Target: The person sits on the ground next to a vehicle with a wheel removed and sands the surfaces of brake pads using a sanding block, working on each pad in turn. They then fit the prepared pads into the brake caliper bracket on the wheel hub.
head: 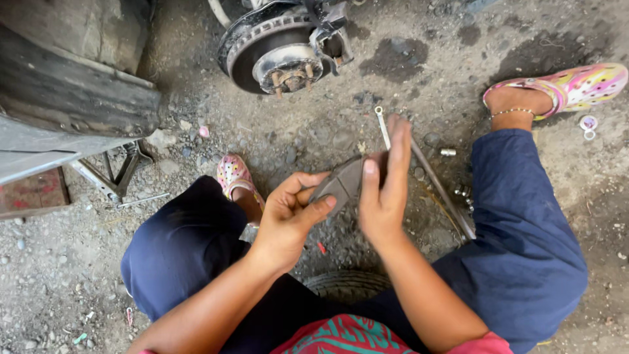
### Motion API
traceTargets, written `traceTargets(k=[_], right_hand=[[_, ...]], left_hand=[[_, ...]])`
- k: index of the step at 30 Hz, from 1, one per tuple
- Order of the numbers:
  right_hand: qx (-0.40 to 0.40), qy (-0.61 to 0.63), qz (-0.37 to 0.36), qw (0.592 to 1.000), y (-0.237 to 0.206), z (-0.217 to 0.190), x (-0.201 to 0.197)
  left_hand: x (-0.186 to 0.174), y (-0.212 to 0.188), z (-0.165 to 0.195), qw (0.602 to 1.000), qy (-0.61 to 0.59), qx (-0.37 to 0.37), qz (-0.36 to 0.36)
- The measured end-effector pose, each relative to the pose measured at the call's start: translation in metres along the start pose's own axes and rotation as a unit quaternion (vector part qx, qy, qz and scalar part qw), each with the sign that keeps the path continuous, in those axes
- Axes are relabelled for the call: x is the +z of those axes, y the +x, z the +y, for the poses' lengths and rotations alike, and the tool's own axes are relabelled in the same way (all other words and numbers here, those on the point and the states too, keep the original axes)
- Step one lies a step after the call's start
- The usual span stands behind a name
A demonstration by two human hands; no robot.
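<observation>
Grey, dusty and curved along its top edge, the brake pad (342, 183) is a flat plate with a dull, worn-looking face, held up over the gravel ground (59, 275) between the person's knees, right in the middle of the view. The left hand (291, 210) has it pinched at the lower left end, thumb lying across the front and fingers curled behind, so that grip is closed on the pad. The right hand (383, 187) is pressed flat against the pad's right end, fingers straight and pointing up, thumb on the front face; it's touching it more than clamping it, and I can't tell how the fingers behind sit.

Straight ahead is the bare brake disc (278, 49) with its hub studs sticking out, the caliper (331, 36) hanging at its right side. A long wrench (426, 170) lies on the ground behind the right hand, with a small metal socket (448, 152) just beside it. A scissor jack (118, 174) sits under the car body on the left. There's a tyre (347, 285) under the person's legs. No packages or signs I can make out, just a small round pinkish cap (588, 122) near the right foot's patterned pink sandal (576, 85).
</observation>
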State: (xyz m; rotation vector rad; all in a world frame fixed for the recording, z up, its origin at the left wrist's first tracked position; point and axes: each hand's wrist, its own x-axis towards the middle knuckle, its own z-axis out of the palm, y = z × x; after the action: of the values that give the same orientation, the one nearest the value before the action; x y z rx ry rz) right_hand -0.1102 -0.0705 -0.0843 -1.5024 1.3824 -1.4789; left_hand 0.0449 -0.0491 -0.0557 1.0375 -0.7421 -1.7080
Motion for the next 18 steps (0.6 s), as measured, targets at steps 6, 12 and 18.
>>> traceTargets(k=[6,12,18], right_hand=[[-0.027,-0.028,0.008,0.999,-0.001,-0.001,-0.004],[-0.08,-0.032,-0.02,0.996,-0.003,-0.009,-0.002],[-0.026,0.014,-0.025,0.999,-0.006,-0.006,-0.002]], left_hand=[[0.0,0.001,0.0,1.0,-0.004,0.017,-0.014],[-0.001,-0.001,0.003,1.0,-0.019,-0.018,-0.011],[-0.001,-0.003,0.004,0.999,-0.038,-0.021,-0.007]])
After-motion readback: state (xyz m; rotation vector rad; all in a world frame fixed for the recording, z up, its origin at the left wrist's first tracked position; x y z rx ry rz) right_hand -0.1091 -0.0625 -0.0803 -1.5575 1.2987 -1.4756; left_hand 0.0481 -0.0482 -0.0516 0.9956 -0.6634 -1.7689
